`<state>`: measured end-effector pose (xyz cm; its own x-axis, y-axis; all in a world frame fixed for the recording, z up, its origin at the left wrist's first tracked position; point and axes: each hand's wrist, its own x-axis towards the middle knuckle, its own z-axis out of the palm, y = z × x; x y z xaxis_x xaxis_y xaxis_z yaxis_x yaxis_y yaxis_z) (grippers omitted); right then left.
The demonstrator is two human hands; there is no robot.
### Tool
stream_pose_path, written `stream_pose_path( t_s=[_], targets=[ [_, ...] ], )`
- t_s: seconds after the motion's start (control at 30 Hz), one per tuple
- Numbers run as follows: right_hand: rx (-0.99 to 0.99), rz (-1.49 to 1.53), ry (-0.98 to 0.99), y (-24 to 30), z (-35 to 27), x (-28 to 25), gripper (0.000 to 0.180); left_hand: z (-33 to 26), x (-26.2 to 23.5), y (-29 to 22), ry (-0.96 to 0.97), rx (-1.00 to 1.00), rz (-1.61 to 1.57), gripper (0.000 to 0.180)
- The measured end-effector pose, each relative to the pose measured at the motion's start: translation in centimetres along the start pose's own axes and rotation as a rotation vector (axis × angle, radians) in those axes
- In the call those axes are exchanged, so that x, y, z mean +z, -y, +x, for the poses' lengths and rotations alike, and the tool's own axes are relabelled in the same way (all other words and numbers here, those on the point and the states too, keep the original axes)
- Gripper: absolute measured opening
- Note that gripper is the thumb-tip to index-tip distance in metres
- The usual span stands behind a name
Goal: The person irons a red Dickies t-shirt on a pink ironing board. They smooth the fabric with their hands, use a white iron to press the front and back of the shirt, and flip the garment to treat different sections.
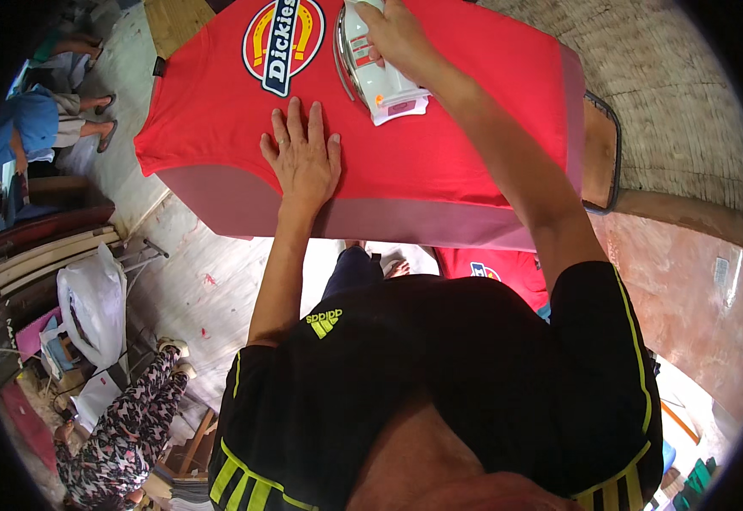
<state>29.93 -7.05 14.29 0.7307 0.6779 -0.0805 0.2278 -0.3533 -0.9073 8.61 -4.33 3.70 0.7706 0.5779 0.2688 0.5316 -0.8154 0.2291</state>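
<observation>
A red shirt (pixel 465 145) lies spread over an ironing board with a maroon cover (pixel 226 200). On the shirt is a round red, white and yellow print (pixel 262 44) crossed by a dark lettered band. My left hand (pixel 306 162) rests flat on the cloth just below the print, fingers spread, holding nothing. The fingers of my right hand (pixel 398 38) wrap round the handle of a white and silver iron (pixel 357 51), right of the print. Its sole is against the shirt or just over it; I cannot tell which.
Another red garment (pixel 507 262) is below the board's near edge. A person in patterned trousers (pixel 137 409) is at lower left, near a white plastic bag (pixel 92 307). More people (pixel 39 119) are at upper left. A woven surface (pixel 669 102) borders the board's right end.
</observation>
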Motion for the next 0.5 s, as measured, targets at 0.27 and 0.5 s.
stream_pose_path(
  t_s=[0.27, 0.5],
  targets=[
    [-0.080, -0.141, 0.076, -2.4, -6.7, 0.8, 0.041, 5.4, 2.7, 2.7, -0.098, 0.024, 0.022, 0.064],
    [-0.395, -0.517, -0.137, -7.5, 2.9, -8.2, 0.041, 5.0, 2.9, 2.3, -0.094, 0.087, 0.094, 0.071]
  ],
)
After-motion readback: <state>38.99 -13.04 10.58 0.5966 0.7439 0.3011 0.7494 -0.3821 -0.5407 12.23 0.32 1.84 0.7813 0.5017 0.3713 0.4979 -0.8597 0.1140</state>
